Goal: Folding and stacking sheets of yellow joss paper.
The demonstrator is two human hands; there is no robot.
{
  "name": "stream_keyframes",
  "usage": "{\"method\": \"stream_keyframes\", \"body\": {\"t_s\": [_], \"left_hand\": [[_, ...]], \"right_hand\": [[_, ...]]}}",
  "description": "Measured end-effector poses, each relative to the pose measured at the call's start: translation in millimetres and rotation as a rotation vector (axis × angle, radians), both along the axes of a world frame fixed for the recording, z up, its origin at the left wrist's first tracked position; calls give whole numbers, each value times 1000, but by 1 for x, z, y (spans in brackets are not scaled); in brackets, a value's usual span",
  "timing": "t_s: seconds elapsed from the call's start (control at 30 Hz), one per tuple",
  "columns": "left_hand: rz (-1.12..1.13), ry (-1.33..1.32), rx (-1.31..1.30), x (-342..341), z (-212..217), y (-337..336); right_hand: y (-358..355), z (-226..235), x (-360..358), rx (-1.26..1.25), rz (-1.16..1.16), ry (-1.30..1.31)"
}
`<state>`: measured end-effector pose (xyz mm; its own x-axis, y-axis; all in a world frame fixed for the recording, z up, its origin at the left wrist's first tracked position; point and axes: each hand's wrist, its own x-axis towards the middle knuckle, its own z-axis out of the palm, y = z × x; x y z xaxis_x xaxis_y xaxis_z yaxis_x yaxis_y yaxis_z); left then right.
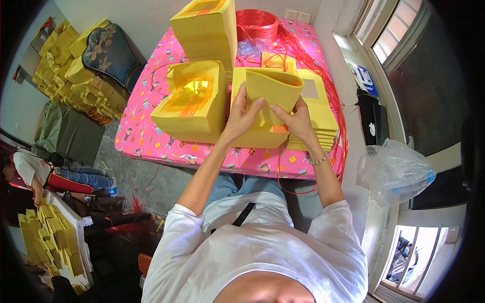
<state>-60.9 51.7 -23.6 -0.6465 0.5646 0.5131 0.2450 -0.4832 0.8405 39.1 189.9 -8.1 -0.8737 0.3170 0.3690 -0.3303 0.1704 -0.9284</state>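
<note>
My left hand (242, 118) and my right hand (298, 121) grip the two sides of a folded yellow paper piece (273, 93), thumbs on its near face. Its upper edge bows open into a narrow curved slot. Beneath it stands a yellow paper box (260, 139), partly hidden by my hands. To the left sits another yellow paper box (199, 123), its top showing orange print and shiny gold. A tall yellow paper block (209, 38) rises behind them. Right of my hands lies a stack of flat yellow paper pieces (321, 121).
A pink patterned cover (144, 118) lies over the table. Red strapping coil (256, 25) and loose red strands (323, 65) lie at the back and right. A clear plastic bag (399, 169) is by the window. Left are a chair (108, 53), yellow paper piles (65, 65) and another person (38, 171).
</note>
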Motion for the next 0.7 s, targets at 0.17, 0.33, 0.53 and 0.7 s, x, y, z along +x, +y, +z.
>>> {"method": "stream_keyframes", "body": {"t_s": [0.17,0.33,0.53,0.7], "left_hand": [[-1,3,-46,7,3,-3],[38,41,-85,-4,8,0],[-70,-257,-202,-3,56,1],[-84,-415,-432,-9,59,4]], "right_hand": [[3,-8,3,-96,-9,-41],[6,1,-2,-34,-34,-35],[12,27,-10,-18,-50,-39],[11,34,-11,-177,-30,-167]]}}
